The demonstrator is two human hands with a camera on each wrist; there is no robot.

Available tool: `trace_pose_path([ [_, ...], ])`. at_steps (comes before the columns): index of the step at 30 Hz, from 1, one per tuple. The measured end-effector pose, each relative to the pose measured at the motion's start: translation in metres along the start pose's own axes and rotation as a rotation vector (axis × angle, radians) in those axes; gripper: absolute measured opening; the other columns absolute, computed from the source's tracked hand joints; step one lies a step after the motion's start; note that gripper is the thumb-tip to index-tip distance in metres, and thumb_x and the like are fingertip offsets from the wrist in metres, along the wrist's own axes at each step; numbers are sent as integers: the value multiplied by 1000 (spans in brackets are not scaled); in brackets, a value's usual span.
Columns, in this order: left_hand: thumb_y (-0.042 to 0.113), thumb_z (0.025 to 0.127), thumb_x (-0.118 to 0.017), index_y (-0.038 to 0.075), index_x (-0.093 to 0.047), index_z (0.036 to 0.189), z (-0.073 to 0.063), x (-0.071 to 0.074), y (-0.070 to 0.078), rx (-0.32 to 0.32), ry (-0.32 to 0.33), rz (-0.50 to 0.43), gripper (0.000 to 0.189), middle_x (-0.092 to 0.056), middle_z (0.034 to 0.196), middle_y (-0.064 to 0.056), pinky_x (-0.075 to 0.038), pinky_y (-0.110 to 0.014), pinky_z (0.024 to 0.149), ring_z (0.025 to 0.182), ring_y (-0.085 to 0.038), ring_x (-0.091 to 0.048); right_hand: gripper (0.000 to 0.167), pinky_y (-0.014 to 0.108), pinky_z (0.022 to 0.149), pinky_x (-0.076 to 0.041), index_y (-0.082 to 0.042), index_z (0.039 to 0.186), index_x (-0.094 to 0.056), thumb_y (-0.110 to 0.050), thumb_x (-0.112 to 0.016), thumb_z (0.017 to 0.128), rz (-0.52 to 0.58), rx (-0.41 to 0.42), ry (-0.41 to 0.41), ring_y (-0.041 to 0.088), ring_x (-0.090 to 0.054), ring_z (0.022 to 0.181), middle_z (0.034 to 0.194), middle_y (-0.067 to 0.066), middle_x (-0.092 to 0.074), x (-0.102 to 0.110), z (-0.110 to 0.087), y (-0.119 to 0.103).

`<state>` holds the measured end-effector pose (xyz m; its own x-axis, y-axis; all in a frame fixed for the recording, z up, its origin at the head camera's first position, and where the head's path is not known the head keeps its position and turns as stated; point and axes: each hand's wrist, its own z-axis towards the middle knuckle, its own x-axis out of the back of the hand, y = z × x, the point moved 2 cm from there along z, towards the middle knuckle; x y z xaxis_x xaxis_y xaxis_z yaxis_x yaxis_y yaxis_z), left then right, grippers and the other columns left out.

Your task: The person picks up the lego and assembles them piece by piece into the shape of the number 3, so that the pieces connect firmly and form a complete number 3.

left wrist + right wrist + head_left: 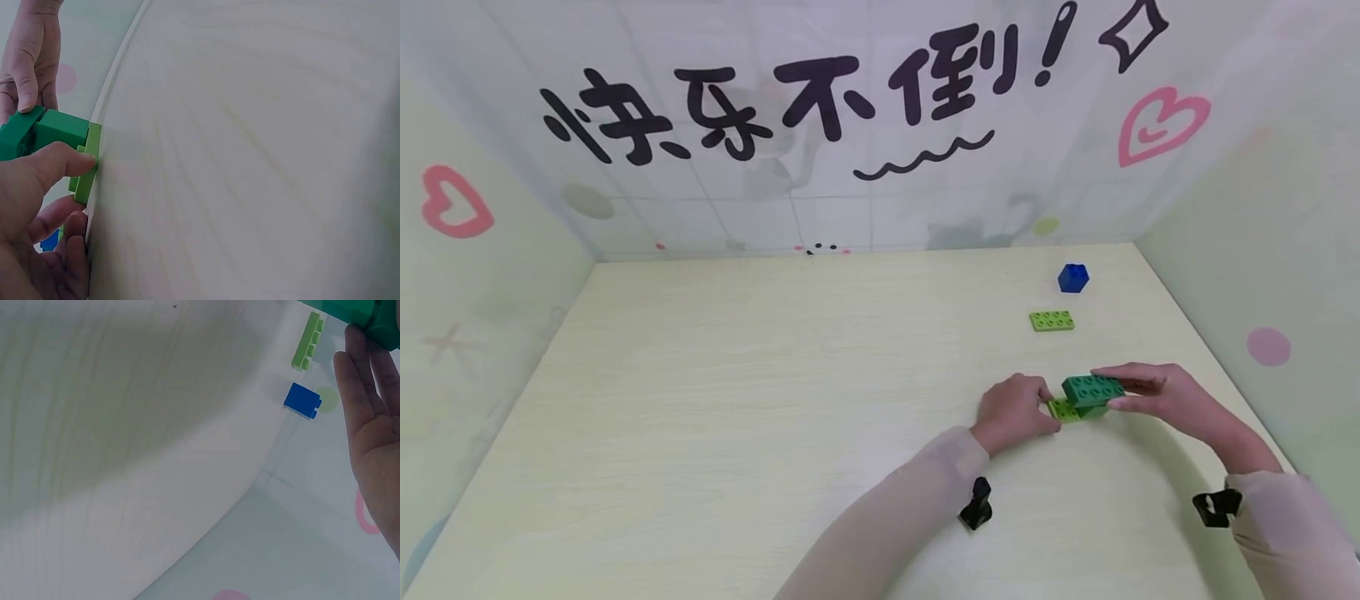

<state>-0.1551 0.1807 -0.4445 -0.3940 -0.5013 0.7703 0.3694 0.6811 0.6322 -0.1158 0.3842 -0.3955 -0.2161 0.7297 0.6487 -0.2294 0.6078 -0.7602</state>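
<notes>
Near the table's right side, my left hand [1015, 410] pinches a light green toy building plate [92, 165] that lies flat on the tabletop. A green building brick [62, 127] stands on one end of that plate. Over it, my right hand [1176, 402] grips a dark green studded brick [1093, 390] between thumb and fingers. This upper brick looks tilted against the lower one in the left wrist view; whether it is pressed on, I cannot tell. The right wrist view catches only a corner of green bricks above the fingers.
Farther back on the table [737, 400] lie a second light green plate [1052, 321] and, behind it, a blue brick [1073, 278]. A printed backdrop [820, 208] closes off the rear, and pale walls flank both sides.
</notes>
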Motion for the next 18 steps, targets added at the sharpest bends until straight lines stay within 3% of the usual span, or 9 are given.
trace_pose_path([
  [7,33,69,-78,24,-68,93,0,0,1,-5,-4,-9,27,-59,87,18,-36,-18,52,67,1,-48,38,16,70,-47,0,113,-63,-8,-72,77,-49,2,37,-3,-58,90,101,-11,-63,-2,0,-3],
  [13,33,70,-78,25,-68,94,1,0,1,-1,-13,-19,27,-60,88,18,-36,-18,52,66,1,-48,39,14,71,-46,-2,111,-65,-7,-74,74,-111,24,77,-6,-56,89,99,-13,-62,-3,-1,-2],
  [18,32,69,-78,24,-68,94,2,-1,1,3,-11,-14,28,-60,89,17,-36,-18,52,67,0,-49,40,15,72,-47,-2,113,-64,-8,-74,74,-119,34,67,-5,-57,90,101,-9,-63,-3,-2,-2],
])
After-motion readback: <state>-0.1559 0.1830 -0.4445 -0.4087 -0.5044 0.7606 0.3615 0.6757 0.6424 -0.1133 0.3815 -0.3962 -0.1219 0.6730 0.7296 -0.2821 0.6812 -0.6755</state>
